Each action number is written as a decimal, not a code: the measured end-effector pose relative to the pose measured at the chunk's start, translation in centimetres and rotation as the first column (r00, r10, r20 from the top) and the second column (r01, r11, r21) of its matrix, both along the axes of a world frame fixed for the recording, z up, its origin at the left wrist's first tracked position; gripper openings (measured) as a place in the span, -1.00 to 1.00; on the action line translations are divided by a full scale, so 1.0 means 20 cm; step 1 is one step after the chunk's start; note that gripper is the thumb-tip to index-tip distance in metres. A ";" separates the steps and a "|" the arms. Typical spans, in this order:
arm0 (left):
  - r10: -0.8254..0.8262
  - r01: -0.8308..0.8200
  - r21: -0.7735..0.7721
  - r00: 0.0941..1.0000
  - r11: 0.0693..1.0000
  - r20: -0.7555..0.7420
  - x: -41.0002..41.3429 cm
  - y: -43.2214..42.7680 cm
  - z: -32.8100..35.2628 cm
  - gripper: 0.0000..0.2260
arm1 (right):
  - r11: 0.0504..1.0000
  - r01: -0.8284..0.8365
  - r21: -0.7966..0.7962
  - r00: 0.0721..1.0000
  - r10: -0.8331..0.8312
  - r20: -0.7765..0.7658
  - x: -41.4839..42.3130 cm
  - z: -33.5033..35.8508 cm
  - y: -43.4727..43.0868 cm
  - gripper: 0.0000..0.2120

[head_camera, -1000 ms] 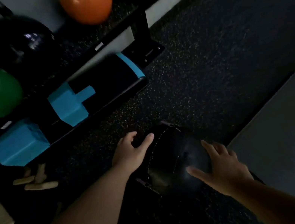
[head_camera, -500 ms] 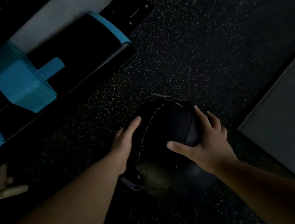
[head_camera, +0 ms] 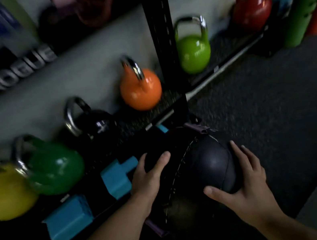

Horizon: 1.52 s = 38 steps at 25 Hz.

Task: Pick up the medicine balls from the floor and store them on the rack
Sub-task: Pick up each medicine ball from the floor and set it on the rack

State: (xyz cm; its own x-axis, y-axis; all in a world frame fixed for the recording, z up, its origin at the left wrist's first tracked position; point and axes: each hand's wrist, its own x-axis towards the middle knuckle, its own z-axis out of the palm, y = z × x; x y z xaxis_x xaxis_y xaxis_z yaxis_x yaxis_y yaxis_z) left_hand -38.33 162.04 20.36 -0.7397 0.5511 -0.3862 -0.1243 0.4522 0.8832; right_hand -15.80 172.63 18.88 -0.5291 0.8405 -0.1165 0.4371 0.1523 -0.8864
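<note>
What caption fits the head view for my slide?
Both hands, left and right, grip a black medicine ball before a kettlebell rack.

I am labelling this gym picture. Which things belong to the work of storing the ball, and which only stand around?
Job:
medicine ball
left hand
right hand
rack

Just around:
orange kettlebell
light green kettlebell
black kettlebell
yellow kettlebell
blue blocks

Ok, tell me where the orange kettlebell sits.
The orange kettlebell sits on the low rack shelf, centre of the head view, between the black kettlebell and the rack upright.
</note>
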 end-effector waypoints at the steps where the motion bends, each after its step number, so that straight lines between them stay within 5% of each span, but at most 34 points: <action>1: 0.022 -0.021 0.038 1.000 0.999 -0.020 -0.01 0.02 0.20 0.11 | 0.999 -0.012 0.037 0.999 0.013 -0.030 -0.02 0.20 0.03 0.32; 4: 0.073 -0.053 0.182 0.991 0.982 -0.109 -0.04 0.08 0.86 -0.21 | 0.987 -0.016 0.157 0.989 0.039 -0.142 -0.07 0.84 0.14 0.30; 9: 0.149 -0.062 0.321 0.956 0.945 -0.255 -0.01 0.11 1.85 -0.33 | 0.944 0.004 0.329 0.948 0.101 -0.302 -0.10 1.79 0.24 0.34; 15: 0.291 -0.093 0.482 0.889 0.871 -0.353 0.07 0.07 2.77 -0.03 | 0.874 -0.020 0.485 0.892 0.235 -0.387 -0.11 2.64 0.30 0.23; 19: 0.357 -0.089 0.557 0.846 0.826 -0.396 0.02 0.02 3.24 -0.10 | 0.829 -0.002 0.559 0.851 0.295 -0.434 -0.21 3.06 0.34 0.28; 23: 0.387 -0.065 0.600 0.817 0.797 -0.426 -0.16 -0.02 3.60 -0.09 | 0.780 0.006 0.626 0.816 0.357 -0.454 -0.48 3.42 0.36 0.29; 30: 0.430 0.011 0.638 0.729 0.770 -0.533 -0.87 0.02 4.11 -0.37 | 0.724 0.037 0.689 0.745 0.440 -0.501 -1.30 3.92 0.49 0.24; 34: 0.408 -0.012 0.504 0.605 0.864 -0.684 -1.36 0.16 4.18 0.04 | 0.705 0.045 0.708 0.745 0.448 -0.493 -1.80 4.00 0.70 0.16; 38: 0.187 -0.021 0.192 0.365 0.981 -0.912 -1.65 0.35 3.95 0.15 | 0.722 -0.035 0.691 0.818 0.418 -0.395 -2.26 3.90 0.83 0.05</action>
